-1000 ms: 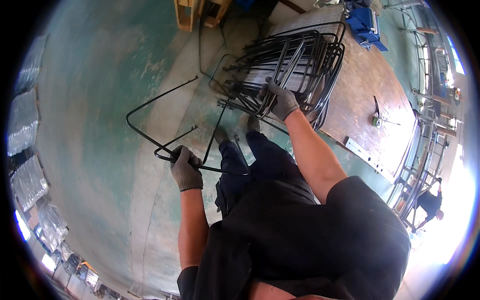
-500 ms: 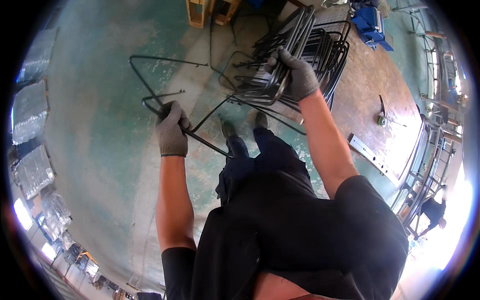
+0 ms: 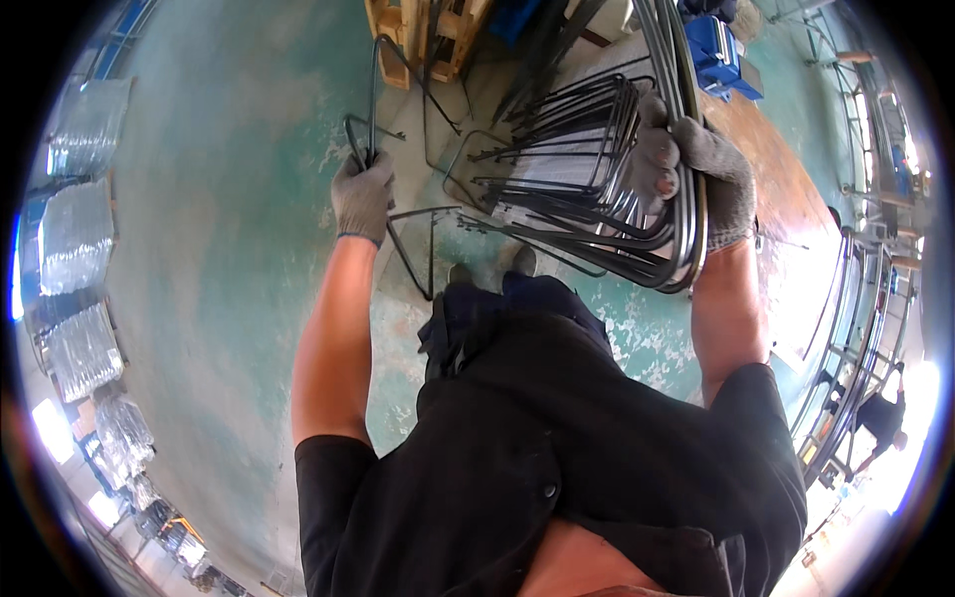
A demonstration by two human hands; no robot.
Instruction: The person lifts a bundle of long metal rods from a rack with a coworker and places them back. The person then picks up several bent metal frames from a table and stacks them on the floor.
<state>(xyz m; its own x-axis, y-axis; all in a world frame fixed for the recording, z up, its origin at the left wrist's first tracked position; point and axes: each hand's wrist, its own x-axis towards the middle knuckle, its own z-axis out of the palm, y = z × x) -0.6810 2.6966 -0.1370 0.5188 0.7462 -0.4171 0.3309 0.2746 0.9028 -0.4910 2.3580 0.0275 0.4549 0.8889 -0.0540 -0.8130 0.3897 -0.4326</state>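
Observation:
My left hand [image 3: 362,199], in a grey knit glove, is closed around a thin black bent metal rod frame [image 3: 374,95]. The frame's bent part rises away from me above the hand, and a lower length hangs down beside the wrist. To the right, my gloved right hand [image 3: 708,177] is wrapped round a bundle of long bent metal rods [image 3: 668,50] with rounded ends. Under and left of that hand lies a pile of similar black bent rods [image 3: 572,124], their tips pointing left. Where the held bundle and the pile overlap, they are hard to separate.
The pile rests on a worktable with a worn brown top [image 3: 741,121]. A blue bench vise [image 3: 718,55] stands at its far edge. Wooden pallet-like stands [image 3: 453,40] are ahead. Wrapped stacks [image 3: 82,239] line the far left; a person [image 3: 879,418] is at the far right.
My left hand has moved away from me, and its rod frame has swung from pointing left to pointing ahead. My right hand has shifted right with the bundle, which now stands straighter.

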